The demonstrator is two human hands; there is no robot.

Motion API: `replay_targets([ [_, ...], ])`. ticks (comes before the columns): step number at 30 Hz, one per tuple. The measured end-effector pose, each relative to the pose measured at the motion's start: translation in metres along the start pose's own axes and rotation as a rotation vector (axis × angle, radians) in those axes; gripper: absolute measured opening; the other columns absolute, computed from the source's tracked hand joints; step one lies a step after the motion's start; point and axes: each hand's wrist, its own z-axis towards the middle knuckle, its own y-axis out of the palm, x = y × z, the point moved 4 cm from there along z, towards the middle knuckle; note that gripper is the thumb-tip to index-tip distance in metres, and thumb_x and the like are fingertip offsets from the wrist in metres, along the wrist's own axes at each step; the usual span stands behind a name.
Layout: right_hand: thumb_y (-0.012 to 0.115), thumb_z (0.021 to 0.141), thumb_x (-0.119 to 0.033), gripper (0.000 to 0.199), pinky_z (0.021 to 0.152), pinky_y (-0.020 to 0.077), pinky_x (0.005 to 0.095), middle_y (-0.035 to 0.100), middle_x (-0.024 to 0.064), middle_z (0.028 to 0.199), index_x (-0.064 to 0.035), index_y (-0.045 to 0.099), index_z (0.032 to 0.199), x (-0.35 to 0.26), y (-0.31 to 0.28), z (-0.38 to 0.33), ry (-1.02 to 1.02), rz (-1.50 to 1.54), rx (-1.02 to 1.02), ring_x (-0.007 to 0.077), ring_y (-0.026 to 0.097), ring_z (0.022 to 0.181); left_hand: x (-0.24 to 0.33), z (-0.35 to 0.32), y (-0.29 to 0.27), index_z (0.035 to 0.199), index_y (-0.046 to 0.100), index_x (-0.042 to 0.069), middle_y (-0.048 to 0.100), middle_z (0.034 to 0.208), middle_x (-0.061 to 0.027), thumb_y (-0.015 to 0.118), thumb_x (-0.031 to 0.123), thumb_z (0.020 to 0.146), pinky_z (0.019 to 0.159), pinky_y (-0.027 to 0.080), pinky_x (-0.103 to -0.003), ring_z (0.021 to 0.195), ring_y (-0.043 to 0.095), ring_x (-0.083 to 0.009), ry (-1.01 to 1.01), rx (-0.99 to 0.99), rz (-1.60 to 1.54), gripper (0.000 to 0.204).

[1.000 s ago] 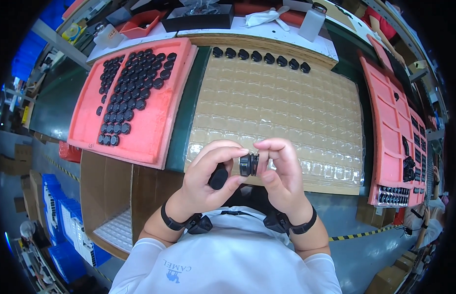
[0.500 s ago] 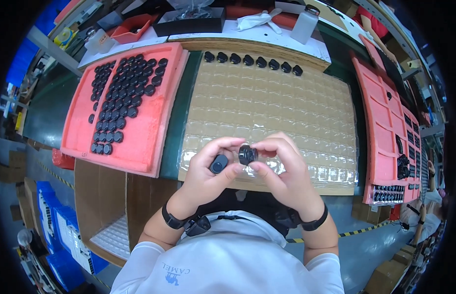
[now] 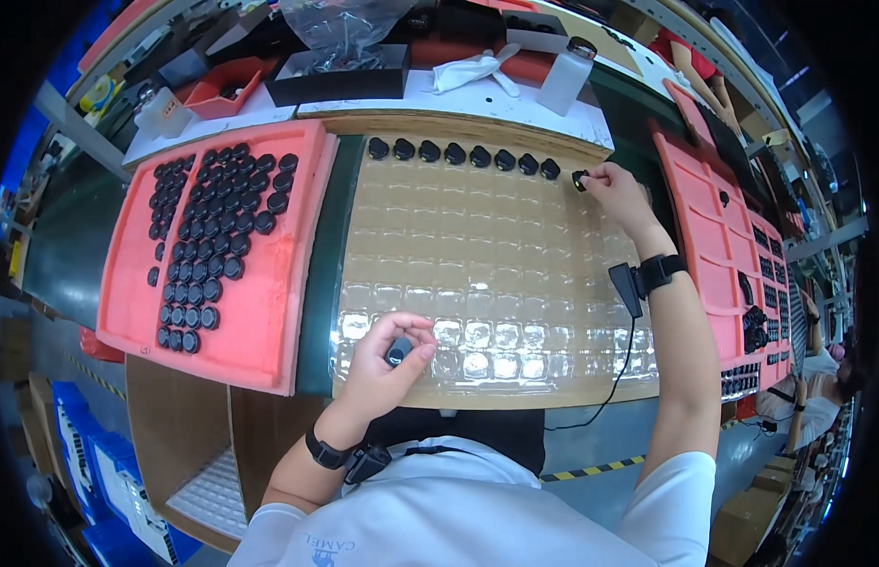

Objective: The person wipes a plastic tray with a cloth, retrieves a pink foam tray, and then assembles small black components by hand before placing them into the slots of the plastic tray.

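Observation:
At the right end of a row of small black round parts (image 3: 479, 156), my right hand (image 3: 617, 194) pinches one more black round part (image 3: 580, 180) over the far right of a clear plastic blister tray (image 3: 439, 265). My left hand (image 3: 387, 364) stays above the tray's near left corner. Its fingers curl round a dark grey, rounded piece (image 3: 399, 352), most of which they hide. The row runs along the tray's far edge. Whether the pinched part touches the tray, I cannot tell.
A pink foam tray (image 3: 302, 274) with many black caps stands on the left. Another pink tray (image 3: 690, 194) with black parts lies on the right. Behind are a black box (image 3: 340, 85), white gloves (image 3: 473, 71) and a clear bottle (image 3: 565, 80). A cable (image 3: 619, 378) hangs from my right wrist.
My hands have parted. My right hand has carried the black round part from in front of me to the far right end of the row. The left hand has moved slightly nearer, keeping the grey piece.

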Motion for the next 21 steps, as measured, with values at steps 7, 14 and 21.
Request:
replay_targets([
  [7, 0.065, 0.082, -0.02, 0.023, 0.063, 0.0459, 0.0296, 0.061, 0.0081, 0.075, 0.0005, 0.059, 0.09, 0.0, 0.014, 0.031, -0.013, -0.231, 0.041, 0.0171, 0.058, 0.069, -0.002, -0.001, -0.001, 0.106, 0.055, 0.001, 0.06, 0.09, -0.0035, 0.063, 0.005, 0.084, 0.076, 0.045, -0.023, 0.083, 0.055, -0.0087, -0.053, -0.022, -0.091, 0.024],
  [14, 0.065, 0.081, -0.022, 0.024, 0.066, 0.0471, 0.0351, 0.061, 0.0125, 0.075, -0.0008, 0.059, 0.09, -0.009, 0.018, 0.03, -0.073, -0.354, 0.088, 0.0264, 0.059, 0.07, -0.003, 0.001, -0.003, 0.108, 0.052, -0.001, 0.06, 0.089, -0.0079, 0.062, 0.018, 0.087, 0.07, 0.045, -0.023, 0.076, 0.054, -0.0104, 0.026, -0.054, -0.079, 0.03],
  [21, 0.063, 0.081, -0.014, 0.022, 0.068, 0.0467, 0.0348, 0.058, 0.0136, 0.086, -0.0017, 0.056, 0.098, -0.049, 0.018, 0.003, -0.507, -0.576, 0.358, 0.0256, 0.058, 0.078, -0.008, 0.005, -0.006, 0.107, 0.044, 0.001, 0.056, 0.08, -0.0094, 0.035, 0.062, 0.087, 0.051, 0.04, -0.022, 0.061, 0.048, -0.0108, -0.048, -0.03, -0.371, 0.065],
])
